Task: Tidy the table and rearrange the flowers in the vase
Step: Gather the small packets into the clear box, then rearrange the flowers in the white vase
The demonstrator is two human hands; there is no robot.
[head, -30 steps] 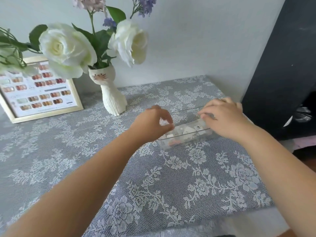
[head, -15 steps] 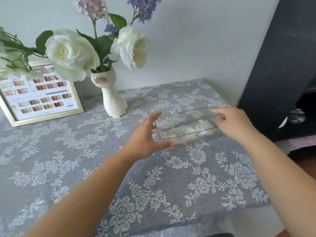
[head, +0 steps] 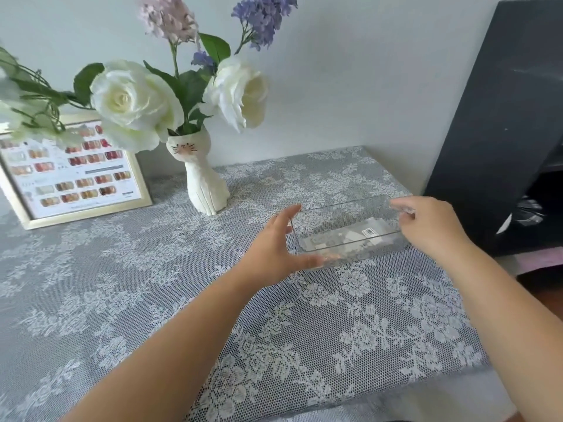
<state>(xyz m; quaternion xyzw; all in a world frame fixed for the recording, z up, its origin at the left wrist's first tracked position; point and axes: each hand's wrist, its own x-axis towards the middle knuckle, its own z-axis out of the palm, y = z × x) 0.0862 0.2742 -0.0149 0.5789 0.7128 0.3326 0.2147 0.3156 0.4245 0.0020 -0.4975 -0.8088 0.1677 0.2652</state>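
Note:
A clear plastic tray point(head: 341, 208) with small items in its bottom rests on the lace tablecloth point(head: 152, 284) at the right. My left hand point(head: 274, 251) is at the tray's left end, fingers spread, with the thumb along the front wall. My right hand point(head: 432, 226) pinches the tray's right rim between thumb and index finger. A white cat-shaped vase point(head: 204, 181) stands behind and to the left, holding white roses point(head: 134, 102), a pink sprig and a purple sprig point(head: 265, 16).
A gold-framed nail colour chart point(head: 70, 175) leans against the wall at the back left, partly behind leaves. A black cabinet point(head: 502, 117) rises just right of the table. The table's front edge runs along the bottom of the view.
My left hand has let go of the tray's left end and spread its fingers. The tray now lies flat with its opening upward, and my right hand has stayed on its right end.

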